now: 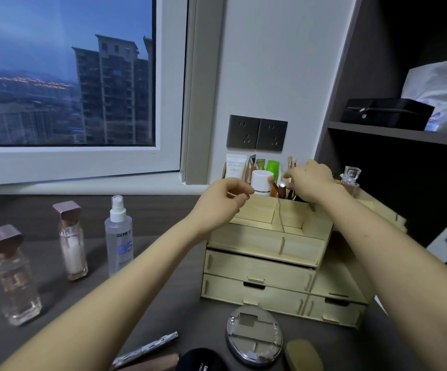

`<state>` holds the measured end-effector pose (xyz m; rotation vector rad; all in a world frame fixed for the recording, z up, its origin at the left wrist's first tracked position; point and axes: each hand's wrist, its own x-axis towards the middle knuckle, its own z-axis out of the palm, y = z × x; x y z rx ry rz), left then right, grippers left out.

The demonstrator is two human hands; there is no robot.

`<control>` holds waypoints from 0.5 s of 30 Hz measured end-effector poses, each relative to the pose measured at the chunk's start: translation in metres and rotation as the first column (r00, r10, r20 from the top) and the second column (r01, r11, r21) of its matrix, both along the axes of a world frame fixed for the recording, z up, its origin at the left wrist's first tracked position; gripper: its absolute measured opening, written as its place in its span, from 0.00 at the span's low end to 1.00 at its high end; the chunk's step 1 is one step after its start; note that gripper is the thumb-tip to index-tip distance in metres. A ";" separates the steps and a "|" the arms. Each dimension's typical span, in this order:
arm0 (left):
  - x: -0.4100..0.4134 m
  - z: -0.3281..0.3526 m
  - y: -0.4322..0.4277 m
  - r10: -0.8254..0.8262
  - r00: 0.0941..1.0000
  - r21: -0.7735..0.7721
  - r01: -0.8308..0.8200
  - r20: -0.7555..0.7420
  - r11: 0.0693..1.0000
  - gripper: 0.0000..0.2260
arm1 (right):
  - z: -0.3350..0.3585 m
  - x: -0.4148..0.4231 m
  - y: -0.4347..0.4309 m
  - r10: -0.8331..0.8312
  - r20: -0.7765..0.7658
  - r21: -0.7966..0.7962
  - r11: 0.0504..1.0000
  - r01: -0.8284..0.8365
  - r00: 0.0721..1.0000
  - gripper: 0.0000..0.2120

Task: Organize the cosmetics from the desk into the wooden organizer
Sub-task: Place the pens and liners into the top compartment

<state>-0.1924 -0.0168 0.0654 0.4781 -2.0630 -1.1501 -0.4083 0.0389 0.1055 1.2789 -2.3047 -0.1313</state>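
Observation:
The wooden organizer (pixel 259 266) stands on the dark desk and has drawers in front and open compartments on top. Its back compartments hold a white jar (pixel 262 183), a sunscreen tube (pixel 235 167), a green tube (pixel 272 167), brushes and a perfume bottle (pixel 350 178). A thin wand (pixel 280 212) leans in a front compartment. My left hand (pixel 225 198) hovers over the top left compartment with its fingers curled, and I see nothing in it. My right hand (pixel 309 180) reaches into the brush compartment, where its fingertips are hidden among the items.
On the desk to the left stand a spray bottle (pixel 119 236) and two glass bottles with rose caps (pixel 72 242) (pixel 12 277). Near the front edge lie a silver compact (pixel 254 336), a black round case (pixel 201 360), a silver pen (pixel 147 349) and a tan case (pixel 304 356). The shelf on the right holds a black box (pixel 385 113).

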 end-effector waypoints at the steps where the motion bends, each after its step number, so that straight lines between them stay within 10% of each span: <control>1: 0.004 0.001 0.000 -0.003 1.000 -0.001 0.003 -0.009 1.000 0.09 | 0.000 0.001 0.002 0.010 -0.040 -0.013 1.000 -0.010 0.999 0.14; 7: 0.044 0.005 -0.002 0.058 0.998 -0.039 -0.059 -0.037 0.997 0.08 | 0.005 0.041 0.021 0.076 -0.264 -0.223 0.965 -0.138 0.961 0.11; 11: 0.076 -0.013 -0.004 0.089 0.996 -0.034 -0.088 0.021 0.996 0.08 | -0.011 0.114 0.047 0.409 -0.023 -0.429 0.820 -0.378 0.912 0.09; 15: 0.109 -0.045 -0.003 0.142 0.964 -0.125 -0.116 0.225 0.985 0.06 | -0.058 0.185 0.065 0.634 0.331 -0.197 0.771 -0.606 0.699 0.09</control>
